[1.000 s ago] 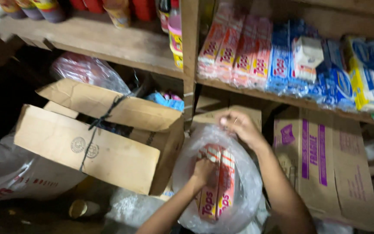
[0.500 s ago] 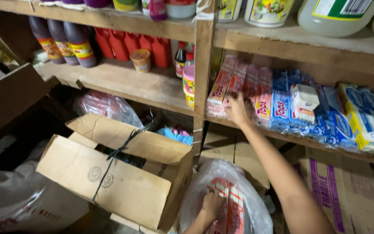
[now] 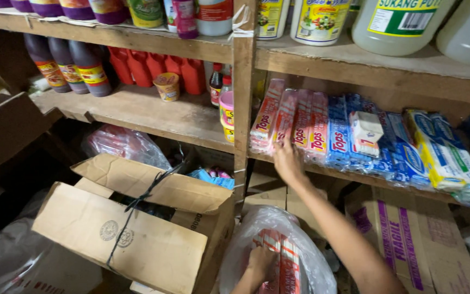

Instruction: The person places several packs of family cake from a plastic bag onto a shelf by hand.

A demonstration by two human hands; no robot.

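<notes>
My right hand (image 3: 288,161) reaches up to the wooden shelf (image 3: 169,117) and rests against the red-and-white wrapped bars (image 3: 286,118) standing in a row there. Whether its fingers close on a bar is hidden. Blue wrapped bars (image 3: 339,136) stand right of the red ones. My left hand (image 3: 260,264) is low, inside a clear plastic bag (image 3: 267,228) on the floor, and grips the red-and-white bars (image 3: 286,264) in that bag.
An open cardboard box (image 3: 121,239) tied with string sits to the left of the bag. A flat printed carton (image 3: 409,239) leans at the right. Dark sauce bottles (image 3: 69,62), red bottles (image 3: 153,68) and large jugs (image 3: 393,22) fill the shelves. A wooden post (image 3: 244,92) divides the shelf.
My right hand rose from the top of the bag to the shelf and now rests on the red bars. The view tilted up. My left hand stayed in the bag.
</notes>
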